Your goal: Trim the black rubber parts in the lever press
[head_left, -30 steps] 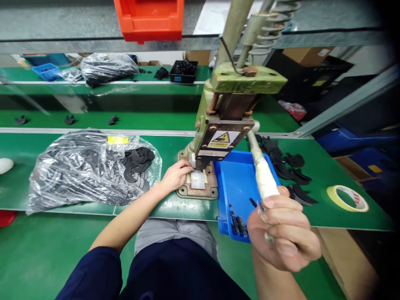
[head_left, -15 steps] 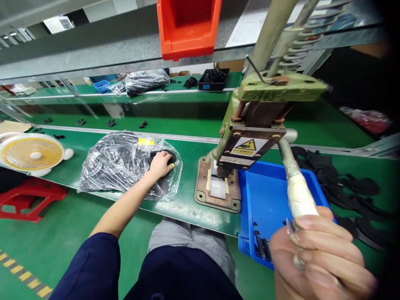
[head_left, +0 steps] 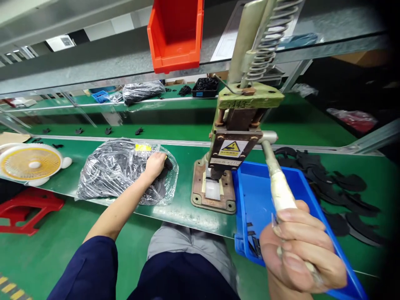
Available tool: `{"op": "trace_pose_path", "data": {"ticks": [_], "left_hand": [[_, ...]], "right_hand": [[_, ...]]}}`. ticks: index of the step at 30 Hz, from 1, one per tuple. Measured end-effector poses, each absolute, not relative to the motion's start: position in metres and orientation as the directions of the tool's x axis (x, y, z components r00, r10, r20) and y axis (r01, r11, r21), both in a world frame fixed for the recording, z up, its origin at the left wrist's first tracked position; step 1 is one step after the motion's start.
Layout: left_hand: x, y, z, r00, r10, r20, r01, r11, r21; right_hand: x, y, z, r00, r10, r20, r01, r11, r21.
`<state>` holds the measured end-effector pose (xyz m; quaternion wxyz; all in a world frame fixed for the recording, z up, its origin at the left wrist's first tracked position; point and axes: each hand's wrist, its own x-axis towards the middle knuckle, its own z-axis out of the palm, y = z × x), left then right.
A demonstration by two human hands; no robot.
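At the right, my right hand [head_left: 308, 246] is wrapped round the pale, worn grip of the press lever [head_left: 280, 189]. The lever comes off a green hand press [head_left: 233, 141] with a warning label on its front. Under the press head lies a light plate [head_left: 213, 189] on the rusty base. My left hand [head_left: 155, 166] is closed over the mouth end of a clear plastic bag [head_left: 108, 168] full of dark flat parts. A black part [head_left: 168, 164] shows at its fingertips; its full shape is hidden.
A blue bin [head_left: 258, 196] with a few small black strips stands right of the press. Beyond it lie loose black curved pieces [head_left: 325, 179]. An orange-red bin [head_left: 178, 37] hangs above. A fan [head_left: 34, 163] and a red stool [head_left: 28, 206] are at the left.
My left hand has curled in and turned, with its fingers drawn together at a black part. My right hand stays on the lever. The whole view has shifted, so the press appears further left.
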<state>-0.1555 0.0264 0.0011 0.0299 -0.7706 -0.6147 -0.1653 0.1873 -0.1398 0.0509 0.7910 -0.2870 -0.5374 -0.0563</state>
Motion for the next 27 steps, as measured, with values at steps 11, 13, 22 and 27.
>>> {"op": "trace_pose_path", "data": {"ticks": [11, 13, 22, 27], "left_hand": [[-0.145, -0.019, 0.013, -0.309, 0.938, -0.154, -0.227, 0.084, 0.97], [-0.138, -0.028, 0.016, -0.226, 0.952, -0.205, -0.277, 0.139, 0.951], [-0.092, -0.035, 0.012, 0.057, 0.962, -0.268, -0.209, 0.274, 0.939], [-0.053, -0.029, 0.005, 0.116, 0.961, -0.251, -0.117, 0.264, 0.957]], "right_hand": [[0.185, -0.135, 0.05, 0.393, 0.172, 0.903, 0.422, 0.839, -0.343], [0.185, -0.135, 0.051, 0.392, 0.159, 0.906, 0.417, 0.847, -0.329], [0.185, -0.14, 0.053, 0.38, 0.235, 0.895, 0.376, 0.845, -0.381], [0.188, -0.138, 0.05, 0.353, 0.187, 0.917, 0.363, 0.876, -0.318]]}}
